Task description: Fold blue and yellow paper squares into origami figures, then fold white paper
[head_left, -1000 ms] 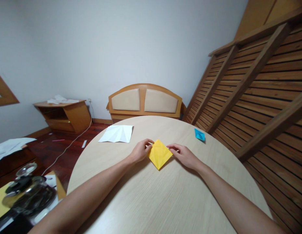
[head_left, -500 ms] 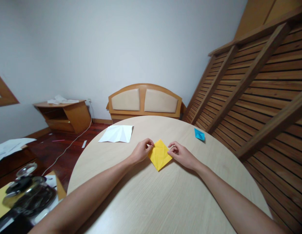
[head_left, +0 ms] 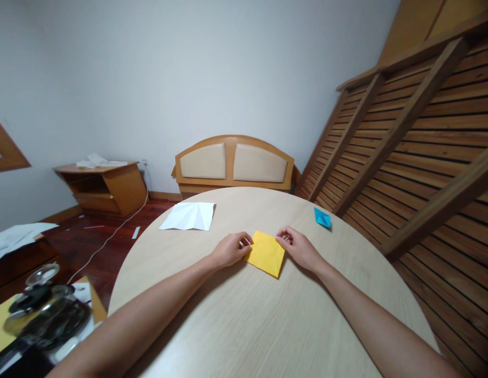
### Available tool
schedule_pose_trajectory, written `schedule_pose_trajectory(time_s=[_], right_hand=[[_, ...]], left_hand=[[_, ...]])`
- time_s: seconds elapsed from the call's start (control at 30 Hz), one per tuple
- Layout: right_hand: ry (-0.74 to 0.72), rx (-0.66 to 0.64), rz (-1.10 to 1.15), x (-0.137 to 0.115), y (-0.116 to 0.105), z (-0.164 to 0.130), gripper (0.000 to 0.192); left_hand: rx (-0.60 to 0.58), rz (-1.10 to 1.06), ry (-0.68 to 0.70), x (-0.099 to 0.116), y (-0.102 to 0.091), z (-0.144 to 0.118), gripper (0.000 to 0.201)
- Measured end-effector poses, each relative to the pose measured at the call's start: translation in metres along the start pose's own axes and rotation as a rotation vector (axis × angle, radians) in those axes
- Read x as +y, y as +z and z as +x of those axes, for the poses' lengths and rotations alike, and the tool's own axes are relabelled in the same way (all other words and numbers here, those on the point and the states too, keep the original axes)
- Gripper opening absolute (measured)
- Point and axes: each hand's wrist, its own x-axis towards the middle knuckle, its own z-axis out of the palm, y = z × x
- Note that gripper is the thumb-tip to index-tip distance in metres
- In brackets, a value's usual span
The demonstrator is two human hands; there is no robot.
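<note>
A folded yellow paper square (head_left: 266, 253) lies flat on the round pale wooden table (head_left: 267, 325). My left hand (head_left: 230, 249) pinches its left corner with the fingertips. My right hand (head_left: 300, 248) grips its upper right corner. Both forearms rest on the tabletop and reach in from the near edge.
A creased white sheet (head_left: 189, 216) lies at the table's far left. A small blue folded paper (head_left: 322, 217) sits at the far right edge. Behind the table stands a padded wooden headboard (head_left: 234, 164). A slatted wooden wall (head_left: 425, 157) runs along the right. A low cabinet (head_left: 104, 185) and clutter fill the left.
The yellow paper has turned clockwise on the table, from standing on a point like a diamond to lying more square. Both hands shifted with it, staying on its corners.
</note>
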Motion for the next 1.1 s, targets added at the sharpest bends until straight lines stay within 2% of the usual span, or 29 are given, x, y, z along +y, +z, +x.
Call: schedule_pose_trajectory(time_s=[0.2,0.3,0.43,0.57,0.93,1.1], right_hand=[[-0.029,-0.024,-0.022,0.000,0.000,-0.001,0.023],[-0.014,0.017,-0.033,0.002,0.000,0.000,0.023],[0.010,0.016,-0.040,0.006,-0.001,0.000,0.024],[0.017,-0.005,-0.078,0.003,-0.002,-0.001,0.028],[-0.018,-0.055,-0.077,-0.001,-0.004,-0.003,0.032],[-0.020,-0.075,-0.068,0.001,-0.003,-0.003,0.028]], left_hand=[[0.095,0.185,0.018,0.010,-0.004,-0.004,0.019],[0.056,0.170,0.124,0.022,-0.006,-0.009,0.022],[-0.064,0.212,0.268,0.034,-0.004,-0.018,0.048],[-0.110,0.282,0.303,0.034,-0.001,-0.020,0.071],[-0.122,0.333,0.243,0.033,-0.004,-0.018,0.042],[-0.121,0.354,0.212,0.035,-0.005,-0.019,0.037]])
